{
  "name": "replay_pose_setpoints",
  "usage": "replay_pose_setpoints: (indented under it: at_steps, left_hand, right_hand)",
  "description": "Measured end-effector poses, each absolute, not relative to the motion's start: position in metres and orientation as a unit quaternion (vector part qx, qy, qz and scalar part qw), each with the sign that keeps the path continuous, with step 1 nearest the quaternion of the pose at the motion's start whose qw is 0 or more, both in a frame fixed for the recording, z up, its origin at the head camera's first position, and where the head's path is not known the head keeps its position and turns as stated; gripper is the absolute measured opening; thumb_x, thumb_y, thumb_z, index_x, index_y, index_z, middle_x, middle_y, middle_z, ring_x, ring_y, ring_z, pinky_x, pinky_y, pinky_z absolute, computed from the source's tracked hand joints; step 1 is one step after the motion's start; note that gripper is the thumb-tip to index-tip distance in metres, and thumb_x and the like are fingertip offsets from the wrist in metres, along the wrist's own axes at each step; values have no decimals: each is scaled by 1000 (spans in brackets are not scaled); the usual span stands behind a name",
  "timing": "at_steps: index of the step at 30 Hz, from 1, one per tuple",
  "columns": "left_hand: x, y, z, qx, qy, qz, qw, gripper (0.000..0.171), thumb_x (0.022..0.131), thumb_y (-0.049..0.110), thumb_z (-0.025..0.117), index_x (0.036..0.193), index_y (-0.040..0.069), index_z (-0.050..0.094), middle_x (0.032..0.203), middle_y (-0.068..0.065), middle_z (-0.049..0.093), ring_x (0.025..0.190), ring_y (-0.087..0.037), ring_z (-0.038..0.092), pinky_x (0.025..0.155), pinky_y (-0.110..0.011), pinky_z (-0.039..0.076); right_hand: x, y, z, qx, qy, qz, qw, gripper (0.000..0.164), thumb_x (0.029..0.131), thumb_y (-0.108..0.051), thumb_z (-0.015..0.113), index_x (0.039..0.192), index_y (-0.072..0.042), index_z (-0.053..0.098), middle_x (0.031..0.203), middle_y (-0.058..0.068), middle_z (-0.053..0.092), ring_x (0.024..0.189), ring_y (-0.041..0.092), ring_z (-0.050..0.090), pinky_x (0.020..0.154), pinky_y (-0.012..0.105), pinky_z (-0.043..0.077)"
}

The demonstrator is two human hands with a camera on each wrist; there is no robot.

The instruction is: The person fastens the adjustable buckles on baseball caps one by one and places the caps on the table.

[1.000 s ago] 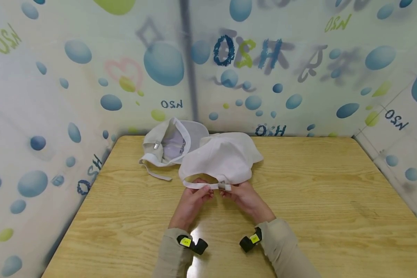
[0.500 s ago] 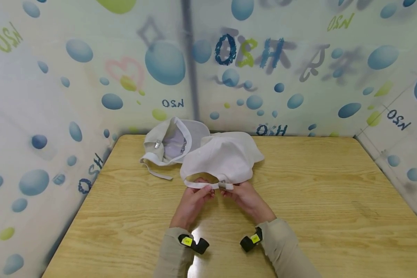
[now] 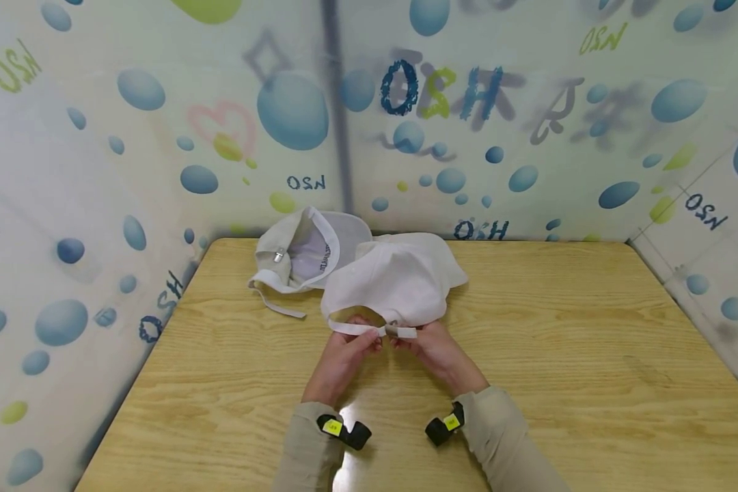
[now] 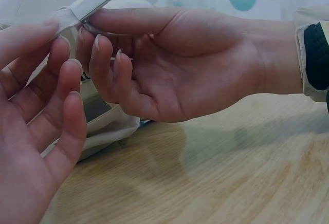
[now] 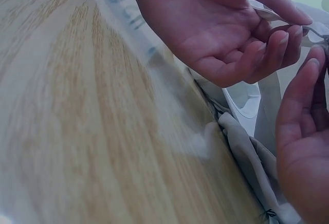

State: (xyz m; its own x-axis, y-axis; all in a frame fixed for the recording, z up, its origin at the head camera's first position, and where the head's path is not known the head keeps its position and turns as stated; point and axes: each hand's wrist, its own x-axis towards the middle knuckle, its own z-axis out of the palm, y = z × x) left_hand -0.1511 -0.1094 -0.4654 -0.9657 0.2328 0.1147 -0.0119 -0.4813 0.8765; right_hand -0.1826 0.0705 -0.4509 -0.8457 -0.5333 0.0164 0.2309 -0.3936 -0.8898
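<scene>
The white fabric baseball cap (image 3: pixel 387 280) sits at the middle of the far half of the table, crown up, rear opening facing near and brim pointing far right. Its crown is rounded and softly creased, with a matt finish and a seam running over it. The opening forms a half-moon, closed along its near edge by a narrow, flat white fabric strap (image 3: pixel 353 329). A small silver-grey metal buckle (image 3: pixel 391 330) encloses this strap; a short squared end projects to the right of it.

The left hand (image 3: pixel 341 362) holds the strap left of the buckle, narrowly, between thumb and fingers. The right hand (image 3: pixel 439 352) pinches the strap at the buckle, thumb uppermost; its exact contact with the metal cannot be determined.

A second cap in off-white fabric (image 3: pixel 307 256) lies tipped at far left, its hollow exposed and its brim partly behind the first. It shows a pale lining, dark lettering on the inner band, a shiny metal clasp (image 3: pixel 279 255) and a loose strap trailing on the surface.

The yellow-brown wooden table (image 3: pixel 590 342) has streaked grain and rounded far corners.
</scene>
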Motion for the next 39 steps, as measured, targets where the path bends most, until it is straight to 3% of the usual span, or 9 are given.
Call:
replay_pose_setpoints:
  at_steps: [9,16,24,39]
  left_hand:
    - [-151,-110,-464,107,497,858,78,4,89,4,52,90,7,52,83,-4,54,76,-17,53,73,-29,45]
    - [-151,-111,-461,118,477,868,75,15,91,6,49,105,3,48,89,-6,54,81,-18,52,74,-30,45]
    - [-152,-112,-462,118,465,875,67,21,89,8,51,110,3,47,91,-7,54,83,-17,52,73,-29,46]
    - [-150,-111,-463,101,467,877,60,6,89,5,51,94,9,53,84,-5,55,81,-16,54,74,-29,45]
  right_hand:
    - [-182,71,-450,-140,506,-819,232,14,86,-1,55,86,-10,65,83,2,61,74,15,57,70,27,47]
    - [-183,72,-449,-162,479,-834,222,13,87,-1,53,88,-10,62,84,1,60,71,14,56,67,24,47]
    - [-185,75,-448,-163,459,-843,228,10,85,-7,59,94,-10,57,89,1,57,73,13,55,69,24,46]
    - [-184,77,-448,-150,449,-851,227,14,84,-5,59,96,-8,54,90,2,57,73,14,55,68,24,47]
